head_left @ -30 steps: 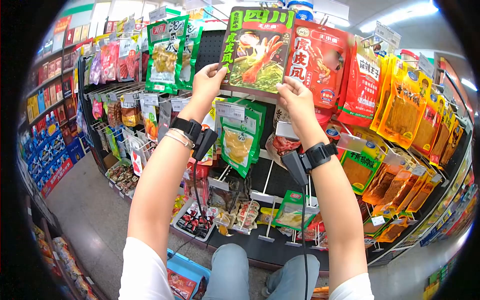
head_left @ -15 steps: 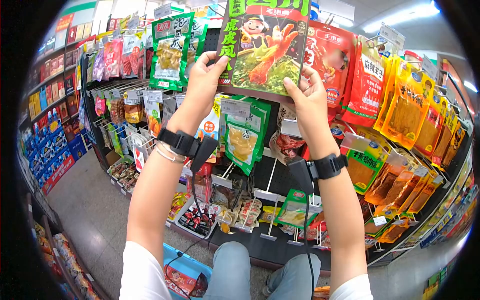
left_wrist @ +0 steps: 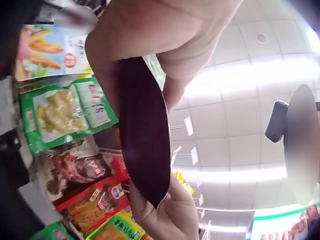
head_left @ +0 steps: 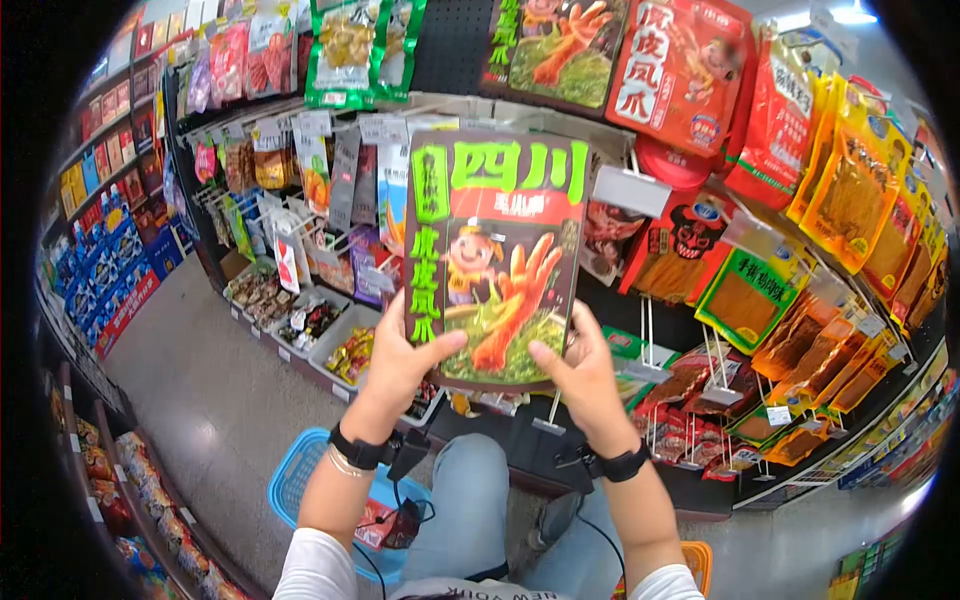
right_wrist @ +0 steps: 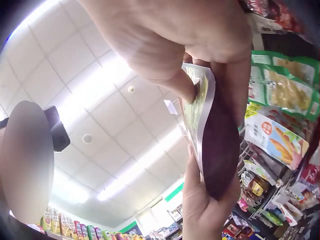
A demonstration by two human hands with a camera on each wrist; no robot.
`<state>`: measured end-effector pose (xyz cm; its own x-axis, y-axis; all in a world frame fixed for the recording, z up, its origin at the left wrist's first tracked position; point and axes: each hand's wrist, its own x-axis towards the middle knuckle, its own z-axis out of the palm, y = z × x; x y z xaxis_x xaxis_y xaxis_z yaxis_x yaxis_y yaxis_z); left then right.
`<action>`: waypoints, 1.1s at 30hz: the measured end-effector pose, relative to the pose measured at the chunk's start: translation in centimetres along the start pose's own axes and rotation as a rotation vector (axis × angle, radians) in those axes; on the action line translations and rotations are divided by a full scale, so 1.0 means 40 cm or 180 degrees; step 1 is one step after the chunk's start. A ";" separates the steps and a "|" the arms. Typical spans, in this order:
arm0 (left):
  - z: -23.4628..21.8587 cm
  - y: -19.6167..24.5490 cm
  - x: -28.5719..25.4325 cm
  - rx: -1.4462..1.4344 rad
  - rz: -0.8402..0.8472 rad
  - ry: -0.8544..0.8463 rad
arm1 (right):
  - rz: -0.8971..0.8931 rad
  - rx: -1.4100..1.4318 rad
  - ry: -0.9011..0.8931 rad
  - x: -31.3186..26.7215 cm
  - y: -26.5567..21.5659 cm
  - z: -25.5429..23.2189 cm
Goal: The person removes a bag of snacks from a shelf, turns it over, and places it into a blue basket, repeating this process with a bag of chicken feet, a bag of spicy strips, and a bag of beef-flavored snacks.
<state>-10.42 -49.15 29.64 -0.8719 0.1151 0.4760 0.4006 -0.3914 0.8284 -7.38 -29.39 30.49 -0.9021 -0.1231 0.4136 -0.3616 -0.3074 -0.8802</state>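
Note:
In the head view a dark snack bag (head_left: 495,260) with green lettering and a chicken-foot picture is held upright, its front facing the camera. The left hand (head_left: 408,350) grips its lower left edge and the right hand (head_left: 580,368) its lower right edge, thumbs on the front and fingers behind. The bag's dark bottom (left_wrist: 144,130) shows in the left wrist view, between the left hand (left_wrist: 160,30) above and the other hand below. From the right wrist, the right hand (right_wrist: 170,37) pinches the bag (right_wrist: 220,140) at its edge.
A similar dark bag (head_left: 556,50) and a red bag (head_left: 680,75) hang on the rack above. Green packs (head_left: 345,50) hang at upper left, orange packs (head_left: 860,210) at right. A blue basket (head_left: 290,475) stands on the floor by the knees, an orange basket (head_left: 697,565) at lower right.
Both hands have come down and closer to the body with the bag, away from the rack. The head view has tilted downward, and a similar bag now shows hanging behind.

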 end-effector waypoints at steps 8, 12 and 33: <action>-0.085 -0.195 -0.267 0.0331 -0.0806 0.0476 | 0.0948 0.0336 0.0220 -0.195 0.272 -0.017; -0.119 -0.221 -0.313 0.0243 -0.1055 0.0514 | 0.1500 0.0413 0.0114 -0.221 0.321 -0.022; -0.100 -0.263 -0.288 0.0069 -0.1042 0.1044 | -0.0269 -0.1715 -0.0877 -0.200 0.392 0.115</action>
<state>-5.73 -50.02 14.26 -0.9951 -0.0668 0.0729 0.0923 -0.3629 0.9273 -4.74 -37.57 14.46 -0.7971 -0.3808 0.4687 -0.5623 0.1852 -0.8059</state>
